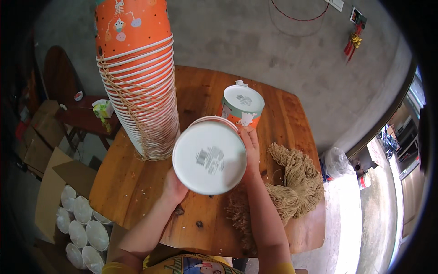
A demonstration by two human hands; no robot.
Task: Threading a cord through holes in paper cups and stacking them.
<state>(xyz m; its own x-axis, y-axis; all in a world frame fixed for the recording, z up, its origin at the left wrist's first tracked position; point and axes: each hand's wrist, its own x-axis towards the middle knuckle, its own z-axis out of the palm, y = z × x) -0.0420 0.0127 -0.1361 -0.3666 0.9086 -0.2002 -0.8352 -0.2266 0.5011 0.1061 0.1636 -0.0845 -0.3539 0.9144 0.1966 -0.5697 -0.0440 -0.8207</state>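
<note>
Both hands hold a short stack of paper bowls (pixel 209 156) upside down over the wooden table (pixel 137 182), its white round base facing me. My left hand (pixel 174 187) grips its lower left edge. My right hand (pixel 250 145) grips its right edge. A tall stack of orange printed paper bowls (pixel 137 77), tied with tan string, stands at the left. Just behind the held stack stands another overturned bowl stack (pixel 242 106) with an orange and teal side.
A bundle of tan string (pixel 296 182) lies on the table's right part. Several white lids (pixel 82 223) lie on the floor at lower left, beside cardboard boxes (pixel 43 137). A small red side table (pixel 86 116) holds a green box. The grey concrete floor surrounds the table.
</note>
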